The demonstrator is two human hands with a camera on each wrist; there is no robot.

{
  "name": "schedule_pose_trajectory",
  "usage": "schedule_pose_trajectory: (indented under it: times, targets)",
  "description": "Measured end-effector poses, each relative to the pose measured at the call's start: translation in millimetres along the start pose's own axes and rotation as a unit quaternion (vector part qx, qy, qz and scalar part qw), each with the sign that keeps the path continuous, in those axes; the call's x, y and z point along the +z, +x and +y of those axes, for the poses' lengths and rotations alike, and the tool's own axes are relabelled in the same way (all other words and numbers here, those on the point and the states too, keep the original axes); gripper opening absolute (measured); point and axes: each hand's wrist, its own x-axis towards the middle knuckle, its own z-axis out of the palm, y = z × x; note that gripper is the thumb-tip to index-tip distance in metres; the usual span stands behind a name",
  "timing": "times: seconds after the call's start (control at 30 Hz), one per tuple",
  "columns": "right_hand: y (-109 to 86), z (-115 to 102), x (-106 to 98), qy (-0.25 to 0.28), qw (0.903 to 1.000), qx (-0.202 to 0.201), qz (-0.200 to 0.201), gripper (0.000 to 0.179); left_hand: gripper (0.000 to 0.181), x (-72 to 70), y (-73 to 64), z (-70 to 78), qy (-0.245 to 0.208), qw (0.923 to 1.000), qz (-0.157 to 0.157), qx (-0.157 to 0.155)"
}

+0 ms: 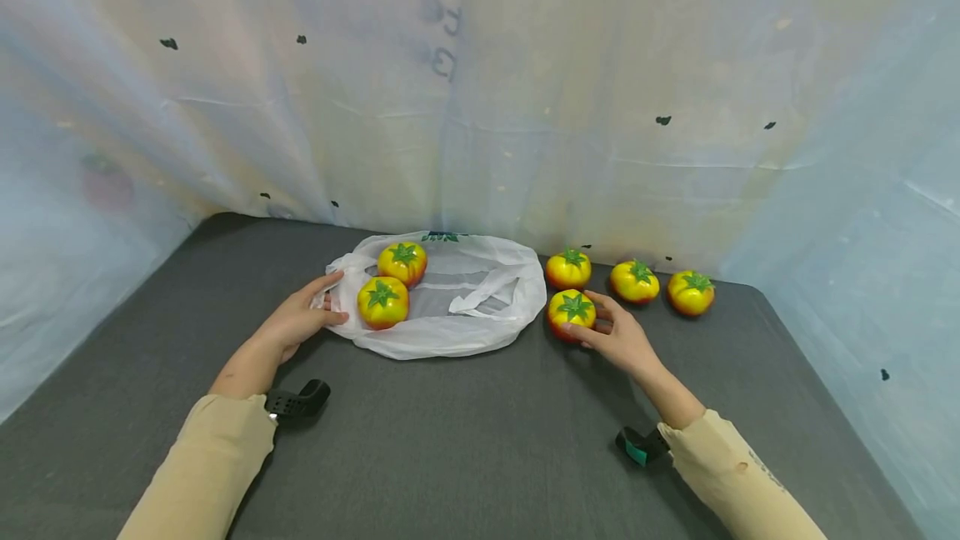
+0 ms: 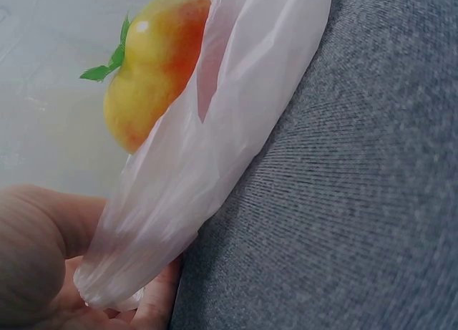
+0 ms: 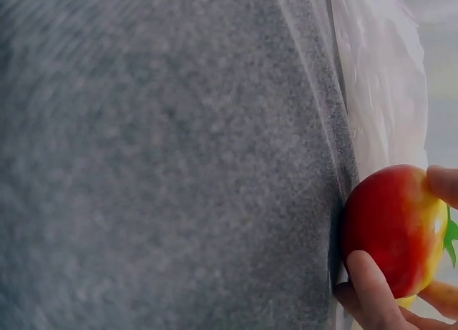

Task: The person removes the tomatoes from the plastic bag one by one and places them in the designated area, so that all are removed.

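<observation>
A white plastic bag [image 1: 431, 345] lies spread on the dark tabletop with its mouth facing up. Two yellow-red tomatoes with green leafy tops, one in front [image 1: 382, 307] and one behind [image 1: 402, 265], sit at its left side. My left hand [image 1: 288, 323] holds the bag's left rim, thumb and fingers around the gathered plastic [image 2: 122, 262]. Just past the bag's right end, my right hand [image 1: 622, 344] grips another tomato [image 1: 572, 315] between thumb and fingers. Its red underside shows in the right wrist view, close to the cloth.
Three more tomatoes stand in a row at the back right: one behind the gripped tomato [image 1: 567, 272], one further right [image 1: 634, 283], and a last tomato [image 1: 690, 295] near the edge. Pale plastic sheeting [image 1: 525, 107] hangs behind the grey cloth-covered table [image 1: 450, 457] and along both sides.
</observation>
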Motion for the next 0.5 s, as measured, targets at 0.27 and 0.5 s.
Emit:
schedule_pose_trajectory:
  times: [0.27, 0.5]
  targets:
    - [-0.5, 0.2, -3.2, -0.021, 0.9998, 0.004, -0.006, 0.077, 0.084, -0.2, 0.3, -1.2, -0.002, 1.0000, -0.001, 0.004]
    - [-3.0, -3.3, -9.3, -0.022, 0.9995, 0.018, -0.015, 0.083, 0.083, 0.8, 1.1, -0.6, -0.002, 1.0000, 0.001, 0.004]
